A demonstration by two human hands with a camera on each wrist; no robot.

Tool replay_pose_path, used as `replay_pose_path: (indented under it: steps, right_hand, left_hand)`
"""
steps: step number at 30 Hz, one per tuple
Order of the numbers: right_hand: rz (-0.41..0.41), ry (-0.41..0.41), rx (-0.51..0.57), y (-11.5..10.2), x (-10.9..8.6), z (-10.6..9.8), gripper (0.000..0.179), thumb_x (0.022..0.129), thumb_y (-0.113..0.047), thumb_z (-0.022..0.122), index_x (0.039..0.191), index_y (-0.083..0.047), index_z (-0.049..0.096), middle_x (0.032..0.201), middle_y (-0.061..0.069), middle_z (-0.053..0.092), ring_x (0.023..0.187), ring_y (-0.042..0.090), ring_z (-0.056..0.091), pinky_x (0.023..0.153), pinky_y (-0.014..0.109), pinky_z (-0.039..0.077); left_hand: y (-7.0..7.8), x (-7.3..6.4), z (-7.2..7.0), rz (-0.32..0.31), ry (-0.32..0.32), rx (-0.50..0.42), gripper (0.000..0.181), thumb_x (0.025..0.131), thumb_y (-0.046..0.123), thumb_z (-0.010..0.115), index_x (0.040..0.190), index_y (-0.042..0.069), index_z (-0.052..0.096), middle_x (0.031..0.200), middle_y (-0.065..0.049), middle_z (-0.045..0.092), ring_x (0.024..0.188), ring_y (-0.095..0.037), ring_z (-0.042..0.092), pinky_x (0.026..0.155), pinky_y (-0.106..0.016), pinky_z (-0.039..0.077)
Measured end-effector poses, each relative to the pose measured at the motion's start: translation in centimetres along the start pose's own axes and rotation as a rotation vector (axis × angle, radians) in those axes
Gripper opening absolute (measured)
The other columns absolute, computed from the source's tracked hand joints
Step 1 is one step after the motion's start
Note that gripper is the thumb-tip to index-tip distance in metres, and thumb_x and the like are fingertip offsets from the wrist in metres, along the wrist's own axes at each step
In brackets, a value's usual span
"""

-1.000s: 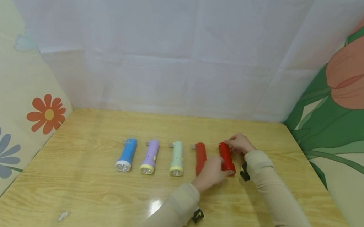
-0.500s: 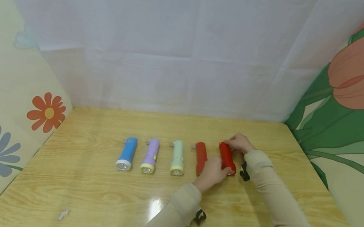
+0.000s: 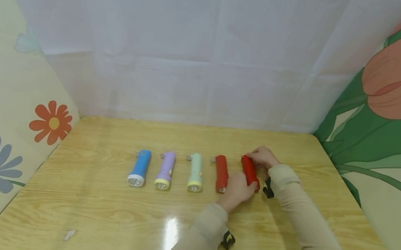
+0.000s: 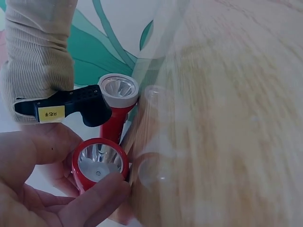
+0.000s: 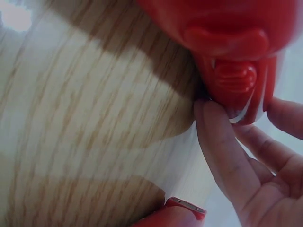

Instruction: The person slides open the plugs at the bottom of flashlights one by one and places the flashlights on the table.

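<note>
A red flashlight [image 3: 249, 171] lies at the right end of a row of flashlights, slightly slanted. My left hand [image 3: 238, 187] holds its head end; in the left wrist view the fingers [image 4: 97, 201] curl across the front of the lens [image 4: 98, 163]. At the tail, my right hand [image 3: 265, 156] grips with fingertips on either side. The right wrist view shows the fingers [image 5: 227, 151] around the narrow end of a red flashlight body [image 5: 227, 33] with a ridged switch. Just left of my left hand lies another red flashlight [image 3: 221, 171], its head partly covered.
Blue [image 3: 140, 165], purple [image 3: 167, 167] and mint-green [image 3: 195, 169] flashlights lie leftward on the wooden table [image 3: 108, 212]. A red flashlight with white rim [image 4: 118, 90] stands beyond the held one, hidden in the head view. A white scrap [image 3: 69, 235] lies front left.
My left hand has shifted slightly right, uncovering more of the neighbouring red flashlight's head. The right hand stays at the tail, and the held flashlight has hardly moved.
</note>
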State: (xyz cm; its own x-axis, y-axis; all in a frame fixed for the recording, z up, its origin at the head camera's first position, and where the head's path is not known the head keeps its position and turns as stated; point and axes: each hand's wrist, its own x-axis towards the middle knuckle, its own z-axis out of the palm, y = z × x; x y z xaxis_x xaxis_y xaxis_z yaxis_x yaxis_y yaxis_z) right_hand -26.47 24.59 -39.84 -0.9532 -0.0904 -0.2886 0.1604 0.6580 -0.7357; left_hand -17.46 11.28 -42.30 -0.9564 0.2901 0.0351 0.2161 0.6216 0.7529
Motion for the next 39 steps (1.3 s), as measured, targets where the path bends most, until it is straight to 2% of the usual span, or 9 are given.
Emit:
replay_pose_path:
  steps: [8,15,23,31,39]
  right_hand:
    - [0.004,0.011,-0.022,0.0,0.1,0.0,0.030,0.088,-0.010,0.052,0.100,0.017,0.059,0.063,0.001,0.060,0.054,0.007,0.055,0.058,0.029,0.053]
    - [0.012,0.022,-0.023,0.1,0.1,-0.1,0.031,0.088,-0.010,0.053,0.100,0.018,0.059,0.065,0.003,0.061,0.055,0.007,0.056,0.060,0.032,0.053]
    - [0.022,0.034,-0.014,0.4,0.1,-0.2,0.033,0.089,-0.011,0.052,0.103,0.018,0.057,0.070,0.006,0.062,0.058,0.009,0.058,0.060,0.031,0.053]
    - [-0.040,0.060,0.000,0.3,-0.5,-0.4,0.032,0.089,-0.010,0.052,0.101,0.018,0.058,0.079,0.012,0.063,0.061,0.010,0.058,0.062,0.032,0.053]
    - [-0.093,0.084,0.015,0.6,-1.2,-0.7,0.030,0.090,-0.010,0.052,0.099,0.017,0.060,0.078,0.011,0.064,0.061,0.010,0.058,0.066,0.035,0.053]
  left_hand:
    - [0.2,0.1,0.1,0.010,0.017,0.100,0.029,0.086,0.025,0.060,0.064,0.010,0.050,0.055,0.001,0.042,0.048,-0.011,0.040,0.045,-0.020,0.032]
    - [0.3,0.1,0.3,0.013,0.026,0.120,0.027,0.086,0.024,0.061,0.067,0.007,0.053,0.058,0.000,0.045,0.052,-0.013,0.044,0.049,-0.022,0.036]
    - [0.3,0.1,0.4,-0.020,0.014,0.063,0.024,0.086,0.021,0.061,0.069,0.007,0.053,0.058,0.000,0.043,0.051,-0.012,0.042,0.047,-0.021,0.034]
    - [0.1,0.0,0.8,-0.037,0.039,0.027,0.028,0.086,0.025,0.062,0.065,0.010,0.050,0.054,0.002,0.041,0.046,-0.011,0.038,0.042,-0.021,0.032]
    - [0.1,-0.1,1.2,-0.059,0.048,-0.002,0.027,0.084,0.026,0.065,0.067,0.011,0.050,0.056,0.002,0.042,0.047,-0.010,0.039,0.042,-0.021,0.033]
